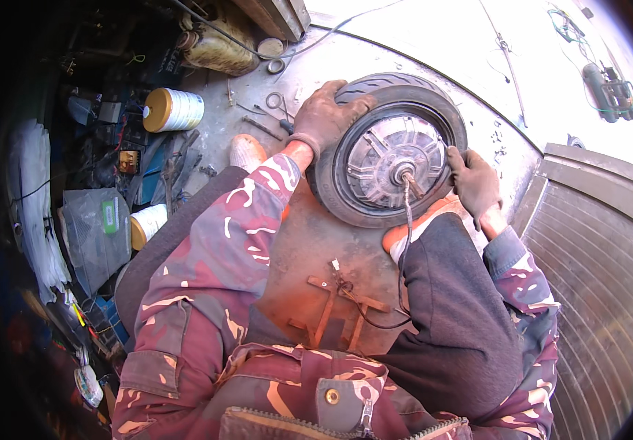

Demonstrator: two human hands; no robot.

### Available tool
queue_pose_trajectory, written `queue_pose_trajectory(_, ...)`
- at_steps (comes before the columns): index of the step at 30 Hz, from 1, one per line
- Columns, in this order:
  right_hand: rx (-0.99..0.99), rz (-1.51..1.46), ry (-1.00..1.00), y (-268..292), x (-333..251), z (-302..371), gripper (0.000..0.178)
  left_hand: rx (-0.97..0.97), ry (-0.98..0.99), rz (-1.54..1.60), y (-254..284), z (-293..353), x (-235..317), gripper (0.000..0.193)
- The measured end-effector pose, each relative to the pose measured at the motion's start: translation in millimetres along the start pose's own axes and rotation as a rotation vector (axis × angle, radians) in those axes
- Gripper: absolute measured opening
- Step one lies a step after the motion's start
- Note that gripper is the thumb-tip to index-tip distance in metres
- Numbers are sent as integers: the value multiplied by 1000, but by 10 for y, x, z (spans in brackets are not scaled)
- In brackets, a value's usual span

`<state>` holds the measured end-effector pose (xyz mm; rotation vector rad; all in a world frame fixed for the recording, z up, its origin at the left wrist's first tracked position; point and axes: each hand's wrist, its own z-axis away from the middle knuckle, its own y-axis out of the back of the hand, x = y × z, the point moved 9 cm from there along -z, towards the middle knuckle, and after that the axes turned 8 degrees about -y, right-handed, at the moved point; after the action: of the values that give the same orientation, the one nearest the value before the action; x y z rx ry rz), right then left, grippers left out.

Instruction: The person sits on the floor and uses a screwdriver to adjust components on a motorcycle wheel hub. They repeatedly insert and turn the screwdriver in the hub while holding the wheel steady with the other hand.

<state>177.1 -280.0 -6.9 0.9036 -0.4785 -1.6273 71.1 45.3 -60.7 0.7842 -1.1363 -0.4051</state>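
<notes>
A scooter-type wheel (pixel 378 158) with a black tyre and a grey finned hub motor leans tilted toward me between my feet. My left hand (pixel 331 117), in a dark glove, is closed round the tyre's upper left edge. At the right edge my right hand (pixel 475 182), also gloved, grips the tyre with its fingers near the rim. From the hub's axle a braided cable (pixel 409 213) runs down past my right leg. Its loose end with a small white connector (pixel 335 264) lies by a rusty metal frame (pixel 327 312) on the floor. The wheel's underside is hidden.
Tools with ring handles (pixel 275 100) lie left of the wheel. Further left are a yellow-lidded white tub (pixel 175 110), a dirty jerrycan (pixel 222 48) and cluttered parts. A ribbed metal panel (pixel 595 271) stands at my right. Dark cylinders (pixel 604 92) are at the far right.
</notes>
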Motion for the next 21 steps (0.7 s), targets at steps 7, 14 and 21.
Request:
queue_pose_trajectory(7, 153, 621, 473, 150, -586, 246, 46, 9, 62, 47, -6, 41, -33, 55)
queue_pose_trajectory(14, -276, -429, -106, -88, 22, -141, 47, 18, 65, 29, 8, 26, -44, 67)
queue_pose_trajectory(21, -567, -1419, -459, -686, 369, 45, 46, 59, 63, 105, 124, 63, 76, 102)
